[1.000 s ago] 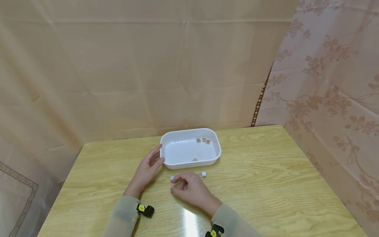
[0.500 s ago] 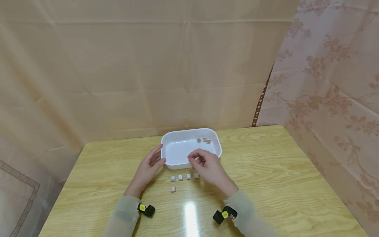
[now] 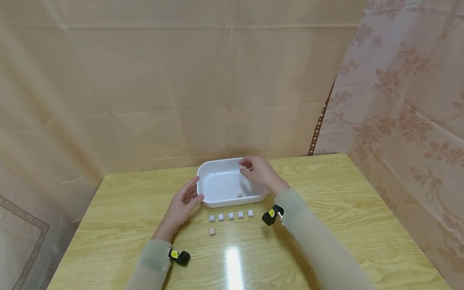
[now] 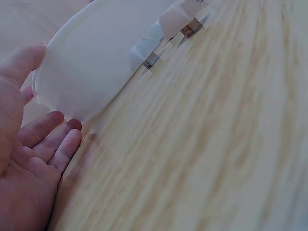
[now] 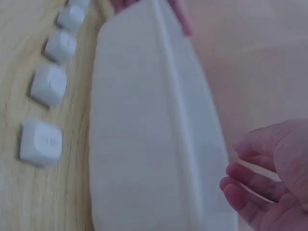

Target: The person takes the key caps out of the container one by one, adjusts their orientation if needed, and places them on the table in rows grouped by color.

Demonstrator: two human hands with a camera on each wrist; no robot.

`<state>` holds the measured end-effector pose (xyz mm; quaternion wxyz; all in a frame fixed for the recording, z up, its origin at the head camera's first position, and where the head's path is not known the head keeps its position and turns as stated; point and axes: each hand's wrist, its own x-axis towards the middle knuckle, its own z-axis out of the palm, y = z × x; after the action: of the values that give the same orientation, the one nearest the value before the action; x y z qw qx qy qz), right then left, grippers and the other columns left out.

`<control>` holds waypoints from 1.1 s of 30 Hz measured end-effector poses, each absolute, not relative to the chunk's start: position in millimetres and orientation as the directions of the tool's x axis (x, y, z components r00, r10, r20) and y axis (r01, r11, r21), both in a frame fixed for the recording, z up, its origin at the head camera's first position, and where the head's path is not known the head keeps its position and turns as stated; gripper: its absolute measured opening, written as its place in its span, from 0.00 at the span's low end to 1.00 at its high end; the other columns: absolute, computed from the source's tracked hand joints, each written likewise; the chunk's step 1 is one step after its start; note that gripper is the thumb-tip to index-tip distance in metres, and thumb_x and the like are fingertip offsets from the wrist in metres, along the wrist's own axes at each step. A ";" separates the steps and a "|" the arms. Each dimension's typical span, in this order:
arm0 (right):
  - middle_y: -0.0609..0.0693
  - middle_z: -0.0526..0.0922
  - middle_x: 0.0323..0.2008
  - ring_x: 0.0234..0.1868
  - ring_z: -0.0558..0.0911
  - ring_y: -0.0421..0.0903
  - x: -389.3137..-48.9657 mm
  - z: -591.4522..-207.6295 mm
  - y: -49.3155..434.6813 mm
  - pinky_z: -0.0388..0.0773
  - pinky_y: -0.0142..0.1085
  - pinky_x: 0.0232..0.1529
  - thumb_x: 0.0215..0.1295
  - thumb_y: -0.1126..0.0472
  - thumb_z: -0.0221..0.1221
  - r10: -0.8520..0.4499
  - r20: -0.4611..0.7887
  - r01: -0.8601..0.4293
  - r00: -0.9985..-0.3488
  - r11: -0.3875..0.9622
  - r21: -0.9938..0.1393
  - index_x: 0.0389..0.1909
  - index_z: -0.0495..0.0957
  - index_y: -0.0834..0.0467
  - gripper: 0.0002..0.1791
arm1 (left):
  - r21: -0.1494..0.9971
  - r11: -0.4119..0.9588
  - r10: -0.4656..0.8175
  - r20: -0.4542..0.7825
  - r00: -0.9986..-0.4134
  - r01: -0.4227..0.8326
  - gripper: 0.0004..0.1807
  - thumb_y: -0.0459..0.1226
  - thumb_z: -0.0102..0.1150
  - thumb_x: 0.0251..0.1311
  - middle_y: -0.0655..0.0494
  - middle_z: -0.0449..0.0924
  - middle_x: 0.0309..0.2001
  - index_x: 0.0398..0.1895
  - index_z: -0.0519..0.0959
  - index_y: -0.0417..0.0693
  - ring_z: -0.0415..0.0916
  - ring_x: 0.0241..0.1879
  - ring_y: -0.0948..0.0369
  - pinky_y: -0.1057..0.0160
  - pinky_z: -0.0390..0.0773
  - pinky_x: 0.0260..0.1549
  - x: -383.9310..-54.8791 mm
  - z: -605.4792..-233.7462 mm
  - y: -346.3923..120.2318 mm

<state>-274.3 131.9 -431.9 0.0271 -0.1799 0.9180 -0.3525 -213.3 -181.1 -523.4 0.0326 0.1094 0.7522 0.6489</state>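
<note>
My left hand (image 3: 183, 205) holds the left end of a white tray (image 3: 214, 203), thumb and fingertips at its rim; the left wrist view shows these fingers (image 4: 67, 149) against the wall. Over the tray's right part reaches my right hand (image 3: 259, 171), thumb and fingers apart and bent. In the right wrist view its fingertips (image 5: 236, 195) hang near the far rim, nothing visible between them. One small tan keycap (image 3: 239, 195) lies inside by the front wall; the right hand hides the tray's back right. Several white keycaps (image 3: 231, 216) form a row before the tray.
A lone keycap (image 3: 212, 231) sits below the row's left end. All this rests on a wood-grain table (image 3: 344, 225), with a beige curtain (image 3: 163, 100) behind it and a floral curtain (image 3: 406, 121) at the right.
My right hand has gone from the table in front, past the tray's front rim, to its back right. The lone keycap and whole row have come into sight. The left hand stays put.
</note>
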 end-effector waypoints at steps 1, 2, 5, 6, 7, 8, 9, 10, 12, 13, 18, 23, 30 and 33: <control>0.60 0.88 0.57 0.58 0.85 0.57 -277.3 -433.7 131.7 0.84 0.50 0.64 0.77 0.63 0.66 -0.354 0.067 -0.310 -0.933 0.696 -0.648 0.63 0.84 0.65 0.18 | 0.983 0.138 0.206 0.092 -0.974 0.121 0.37 0.32 0.68 0.75 0.37 0.71 0.78 0.84 0.66 0.47 0.73 0.74 0.41 0.73 0.77 0.65 -212.6 -523.0 -180.5; 0.61 0.88 0.58 0.59 0.85 0.58 -279.6 -435.4 131.3 0.84 0.51 0.65 0.77 0.64 0.66 -0.358 0.062 -0.312 -0.932 0.702 -0.640 0.64 0.83 0.66 0.19 | 0.983 0.141 0.206 0.091 -0.974 0.121 0.38 0.33 0.68 0.75 0.37 0.70 0.78 0.84 0.66 0.46 0.73 0.74 0.41 0.73 0.77 0.65 -212.1 -522.7 -180.0; 0.62 0.87 0.60 0.61 0.84 0.60 -283.8 -439.5 129.2 0.82 0.53 0.67 0.76 0.64 0.66 -0.363 0.048 -0.312 -0.931 0.717 -0.623 0.65 0.82 0.66 0.21 | 0.983 0.144 0.203 0.087 -0.975 0.118 0.38 0.32 0.69 0.75 0.37 0.70 0.78 0.84 0.66 0.45 0.74 0.74 0.40 0.73 0.77 0.64 -210.3 -520.6 -178.0; 0.62 0.87 0.60 0.62 0.84 0.60 -284.5 -440.5 128.5 0.82 0.53 0.67 0.75 0.65 0.66 -0.363 0.047 -0.313 -0.931 0.723 -0.616 0.66 0.82 0.66 0.21 | 0.982 0.145 0.202 0.087 -0.976 0.118 0.38 0.32 0.69 0.75 0.37 0.71 0.78 0.84 0.66 0.45 0.74 0.73 0.40 0.74 0.77 0.64 -209.9 -520.1 -177.6; 0.62 0.87 0.60 0.62 0.84 0.61 -285.3 -442.0 127.6 0.81 0.53 0.68 0.75 0.65 0.66 -0.360 0.045 -0.311 -0.932 0.728 -0.611 0.66 0.82 0.67 0.21 | 0.983 0.145 0.199 0.084 -0.976 0.114 0.38 0.32 0.69 0.75 0.37 0.71 0.78 0.84 0.66 0.45 0.74 0.73 0.40 0.74 0.77 0.63 -209.6 -519.6 -177.2; 0.62 0.87 0.60 0.62 0.84 0.60 -286.1 -443.6 126.8 0.81 0.54 0.68 0.75 0.65 0.66 -0.355 0.046 -0.309 -0.934 0.735 -0.604 0.66 0.82 0.67 0.21 | 0.983 0.144 0.198 0.082 -0.977 0.112 0.38 0.32 0.69 0.75 0.37 0.71 0.78 0.84 0.66 0.45 0.74 0.73 0.40 0.74 0.77 0.63 -209.3 -519.3 -176.9; 0.62 0.87 0.60 0.62 0.84 0.60 -287.1 -445.7 126.2 0.80 0.53 0.68 0.75 0.65 0.67 -0.350 0.048 -0.308 -0.936 0.742 -0.596 0.66 0.83 0.66 0.21 | 0.984 0.143 0.197 0.080 -0.977 0.109 0.38 0.32 0.69 0.75 0.37 0.71 0.78 0.84 0.66 0.46 0.74 0.73 0.40 0.74 0.77 0.63 -209.0 -518.8 -176.6; 0.62 0.87 0.60 0.62 0.84 0.60 -287.9 -448.2 126.0 0.80 0.53 0.69 0.75 0.65 0.66 -0.345 0.054 -0.309 -0.937 0.747 -0.589 0.66 0.83 0.67 0.21 | 0.984 0.145 0.197 0.075 -0.978 0.105 0.38 0.32 0.69 0.75 0.37 0.71 0.78 0.84 0.66 0.46 0.74 0.74 0.41 0.74 0.77 0.64 -209.0 -519.0 -176.6; 0.62 0.87 0.61 0.63 0.84 0.59 -288.5 -453.4 126.0 0.79 0.52 0.70 0.74 0.66 0.67 -0.331 0.067 -0.305 -0.941 0.745 -0.593 0.66 0.83 0.67 0.22 | 0.984 0.149 0.197 0.071 -0.978 0.101 0.38 0.33 0.69 0.75 0.38 0.71 0.78 0.84 0.66 0.47 0.74 0.74 0.41 0.72 0.77 0.65 -208.8 -519.4 -176.8; 0.62 0.87 0.61 0.63 0.85 0.59 -288.7 -456.2 126.0 0.79 0.52 0.71 0.73 0.66 0.67 -0.327 0.075 -0.305 -0.942 0.740 -0.600 0.66 0.82 0.67 0.23 | 0.984 0.150 0.197 0.069 -0.978 0.099 0.38 0.33 0.69 0.75 0.38 0.71 0.79 0.84 0.67 0.47 0.74 0.74 0.41 0.72 0.77 0.65 -208.7 -519.8 -176.8; 0.61 0.89 0.47 0.49 0.86 0.55 -287.6 -466.4 128.0 0.84 0.49 0.59 0.65 0.71 0.70 -0.324 0.130 -0.331 -0.937 0.706 -0.626 0.60 0.84 0.71 0.22 | 0.985 0.141 0.195 0.068 -0.978 0.097 0.37 0.33 0.69 0.75 0.39 0.71 0.78 0.84 0.67 0.47 0.73 0.75 0.41 0.73 0.77 0.65 -207.8 -521.1 -176.6; 0.59 0.84 0.37 0.40 0.78 0.52 -289.5 -471.6 129.0 0.81 0.49 0.50 0.60 0.73 0.71 -0.326 0.146 -0.344 -0.934 0.712 -0.611 0.50 0.85 0.70 0.17 | 0.986 0.142 0.194 0.059 -0.979 0.088 0.37 0.33 0.69 0.75 0.39 0.70 0.79 0.84 0.67 0.48 0.72 0.75 0.42 0.72 0.76 0.66 -206.4 -520.3 -176.5; 0.57 0.87 0.44 0.50 0.82 0.54 -295.2 -479.5 126.1 0.82 0.50 0.62 0.57 0.72 0.71 -0.337 0.112 -0.340 -0.935 0.762 -0.551 0.53 0.86 0.67 0.20 | 0.988 0.129 0.191 0.062 -0.980 0.088 0.37 0.32 0.68 0.75 0.38 0.71 0.78 0.84 0.67 0.48 0.72 0.76 0.42 0.73 0.76 0.66 -204.9 -519.9 -176.6; 0.55 0.89 0.45 0.51 0.84 0.53 -298.2 -483.0 124.3 0.81 0.49 0.64 0.57 0.71 0.72 -0.352 0.128 -0.368 -0.927 0.789 -0.493 0.52 0.87 0.64 0.19 | 0.988 0.124 0.186 0.065 -0.980 0.089 0.37 0.31 0.68 0.75 0.38 0.71 0.78 0.84 0.67 0.48 0.72 0.76 0.42 0.74 0.76 0.65 -205.2 -520.7 -176.8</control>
<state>-298.2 124.3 -483.0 -0.0149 -0.1902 0.9456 -0.2634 -205.2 -176.8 -520.7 0.0370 0.0920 0.7487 0.6554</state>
